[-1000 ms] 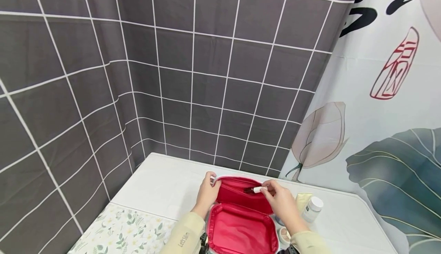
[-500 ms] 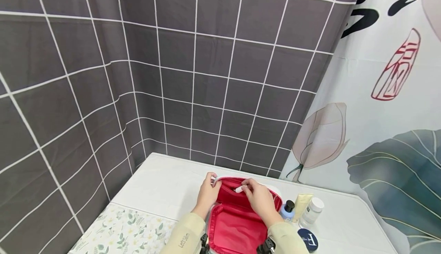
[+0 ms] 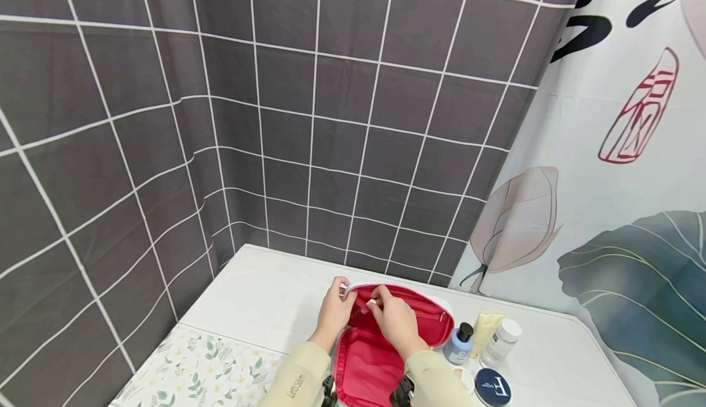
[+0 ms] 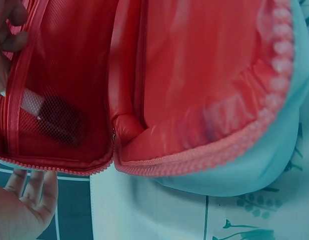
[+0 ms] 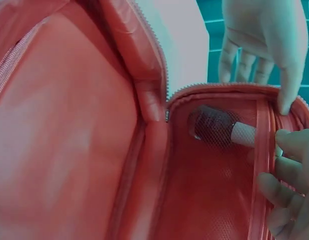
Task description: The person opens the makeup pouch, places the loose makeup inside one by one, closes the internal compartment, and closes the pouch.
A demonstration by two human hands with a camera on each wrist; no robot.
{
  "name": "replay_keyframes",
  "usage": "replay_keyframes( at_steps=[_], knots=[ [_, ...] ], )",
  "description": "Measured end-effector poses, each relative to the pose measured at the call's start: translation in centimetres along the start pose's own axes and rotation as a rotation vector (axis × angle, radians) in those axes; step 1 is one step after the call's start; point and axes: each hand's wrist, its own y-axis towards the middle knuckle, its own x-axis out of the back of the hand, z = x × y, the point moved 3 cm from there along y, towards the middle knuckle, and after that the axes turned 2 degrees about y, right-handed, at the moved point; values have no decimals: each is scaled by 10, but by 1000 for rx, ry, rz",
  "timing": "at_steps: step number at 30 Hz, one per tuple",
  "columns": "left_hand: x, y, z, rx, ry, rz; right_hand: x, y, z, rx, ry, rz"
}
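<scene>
A red-lined cosmetic bag (image 3: 364,364) lies unzipped, its lid raised against the back. My left hand (image 3: 333,310) pinches the lid's left edge, thumb on the lining and fingers behind it, as the right wrist view shows. Behind the lid's mesh pocket (image 5: 209,195) sits a small dark nail polish bottle (image 5: 210,125) with a white cap (image 5: 243,134). My right hand (image 3: 398,321) is at the pocket's zipped opening, thumb and fingers pinching the cap's end. In the left wrist view the bottle (image 4: 59,117) shows through the mesh, body deep in the pocket.
Right of the bag stand a blue bottle with a black cap (image 3: 459,344), a cream tube (image 3: 485,332) and a white-capped jar (image 3: 501,341). A round navy-lidded tin (image 3: 493,387) lies before them. Floral cloth (image 3: 204,370) covers the table's left front.
My right hand has moved left along the lid, carrying the nail polish bottle from outside into the mesh pocket. The left hand keeps its hold on the lid.
</scene>
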Motion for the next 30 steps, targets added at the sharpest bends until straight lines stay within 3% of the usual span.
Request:
replay_keyframes(
  at_steps=[7,17,21,24,27,30],
  knots=[
    [-3,0,0,7,6,5,-5,-5,-1,0,-15,19],
    [-3,1,1,-16,31,-19,-9,-9,8,125,-45,181],
    [0,1,7,7,26,-10,-7,-15,5,160,11,162],
    [-1,2,12,16,25,6,7,-24,-7,149,111,71],
    [-2,3,13,14,24,17,32,-38,-33,95,180,0],
    [-2,4,12,13,26,19,55,-57,-68,6,147,56]
  ],
)
